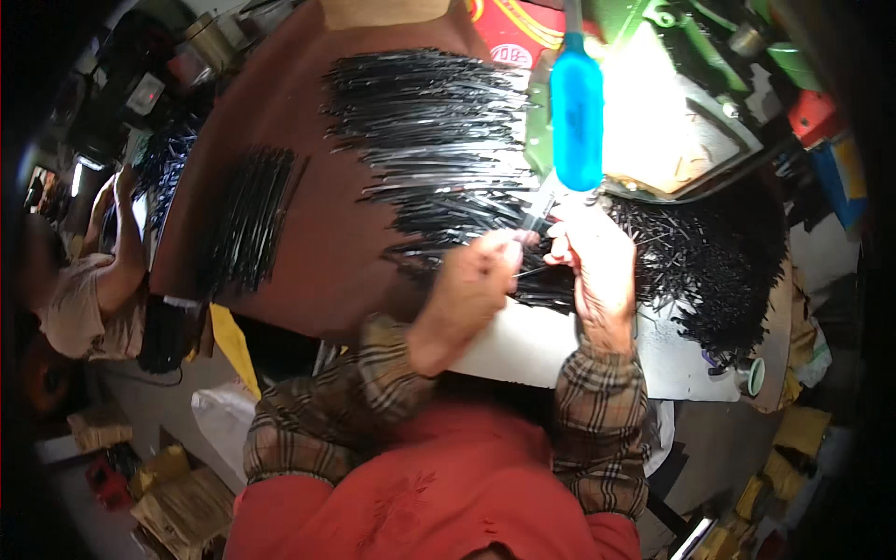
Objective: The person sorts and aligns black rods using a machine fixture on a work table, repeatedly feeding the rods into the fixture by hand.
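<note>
My left hand [471,285] is closed, its thumb and fingertips drawn together and slightly blurred. Close by on the right, my right hand [605,261] is brightly lit, with its fingers curled in a pinch. What either hand holds is too small and smeared to name. Between the two hands stands a narrow greyish piece [539,207]. Just beyond and under my fingers lie long rows of thin, glossy black strips [439,107], laid side by side. A tangled heap of thin black pieces [719,266] spreads to the right of my right hand.
A smaller bundle of black strips [247,219] lies on the brown table cover [327,215]. A bright blue lamp-like object [578,117] hangs over the far side, near a green machine [700,47]. A small green-rimmed cup [751,376] rests by the right edge. Another person [93,289] works at far left.
</note>
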Action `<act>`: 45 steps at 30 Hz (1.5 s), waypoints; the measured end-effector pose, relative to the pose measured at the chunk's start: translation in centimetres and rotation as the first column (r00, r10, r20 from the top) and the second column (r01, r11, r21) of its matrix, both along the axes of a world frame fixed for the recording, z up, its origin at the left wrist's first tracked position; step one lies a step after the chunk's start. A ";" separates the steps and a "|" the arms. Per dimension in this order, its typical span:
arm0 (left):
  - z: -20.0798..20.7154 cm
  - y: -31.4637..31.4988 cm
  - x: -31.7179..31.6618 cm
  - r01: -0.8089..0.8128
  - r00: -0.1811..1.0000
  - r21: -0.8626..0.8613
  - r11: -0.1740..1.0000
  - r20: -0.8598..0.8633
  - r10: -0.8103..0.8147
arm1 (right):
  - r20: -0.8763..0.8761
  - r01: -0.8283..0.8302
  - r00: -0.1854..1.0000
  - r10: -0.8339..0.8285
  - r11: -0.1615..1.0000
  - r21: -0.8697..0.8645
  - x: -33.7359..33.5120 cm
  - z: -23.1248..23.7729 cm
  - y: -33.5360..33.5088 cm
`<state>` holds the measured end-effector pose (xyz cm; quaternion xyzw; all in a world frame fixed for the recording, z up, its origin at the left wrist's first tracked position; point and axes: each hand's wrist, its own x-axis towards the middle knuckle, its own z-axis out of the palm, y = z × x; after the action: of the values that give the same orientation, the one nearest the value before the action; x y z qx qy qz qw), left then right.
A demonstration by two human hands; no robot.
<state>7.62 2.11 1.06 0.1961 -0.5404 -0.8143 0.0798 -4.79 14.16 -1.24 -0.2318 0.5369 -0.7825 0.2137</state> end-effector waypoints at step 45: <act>0.3 -0.4 -0.5 -0.144 0.912 -0.969 0.201 -0.208 -0.354 | -0.848 0.396 0.528 0.037 0.873 0.285 3.3 2.3 5.2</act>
<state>7.09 1.74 1.38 -0.1024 -0.9144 -0.3150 0.2328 -1.47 19.33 1.08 -0.4603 0.7579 -0.4504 -0.1042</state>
